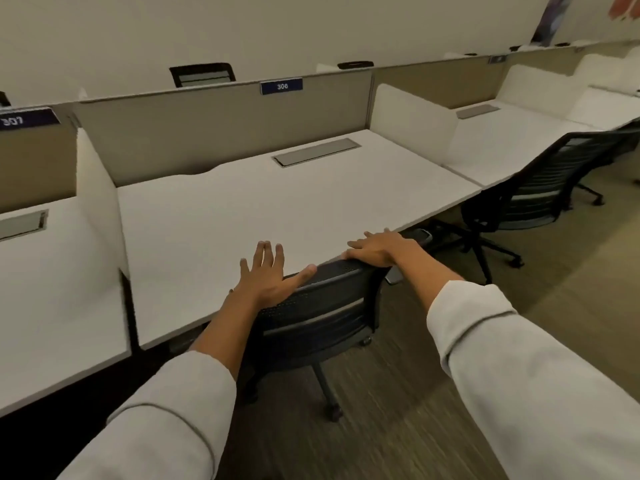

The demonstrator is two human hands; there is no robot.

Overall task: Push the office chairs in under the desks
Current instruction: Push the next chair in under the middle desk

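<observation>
Three white desks in a row. The middle desk (214, 216) lies directly ahead of both hands; one desk (52, 289) sits off to the left of the left hand, one desk (512, 140) beyond and to the right of the right hand. A tan partition (207, 133) runs behind all three, far past the fingertips. Two blue number tags on it: 306 (281, 86) ahead, 307 (24, 119) far left. Three grey cable hatches, one per desk; the middle hatch (317, 152) is well ahead of the right hand.

Black office chairs, two on this side. The near chair (318, 306) is under both hands, its seat tucked beneath the middle desk's front edge, backrest top touching or just at that edge. The second chair (540, 181) stands well to the right of the right hand, backrest clear of its desk's edge, not pushed in. A third chair back (202, 75) shows over the partition.

Left hand (268, 275): open, fingers spread, palm at the backrest's left top corner, fingertips over the desktop; released, not gripping. Right hand (377, 249): flat, fingers extended, resting on the backrest's right top corner, nothing clenched.

Two pale sleeves, pushed up the forearms.
</observation>
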